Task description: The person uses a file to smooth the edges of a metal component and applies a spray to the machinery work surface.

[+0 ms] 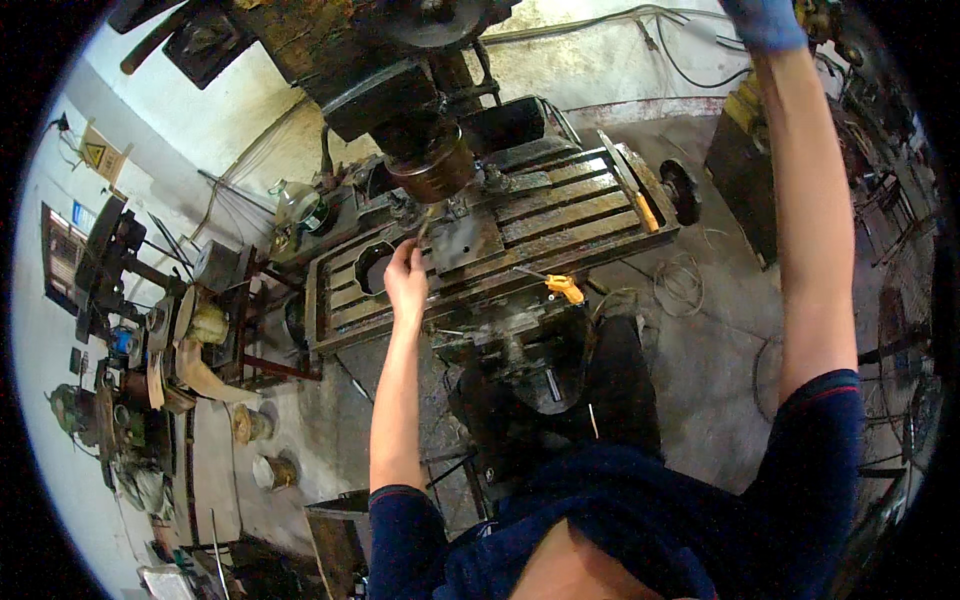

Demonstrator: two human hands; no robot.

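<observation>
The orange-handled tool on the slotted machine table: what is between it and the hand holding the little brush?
In the head view, only bare slotted iron table lies between the orange-handled tool and the left hand.

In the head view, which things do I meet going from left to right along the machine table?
Bare left hand holding a thin brush → grey metal plate → small yellow tool → orange-handled tool → black round handwheel.

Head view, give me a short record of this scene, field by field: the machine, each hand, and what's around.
machine: old milling machine with a slotted table under a round cutter head
workpiece: dark flat plate lying on the table
left hand: left hand holds a thin brush-like tool, tip toward the plate
right hand: right hand in a blue glove, raised overhead; grip cannot be told
nearby: yellow-handled tool at the table's front edge
</observation>
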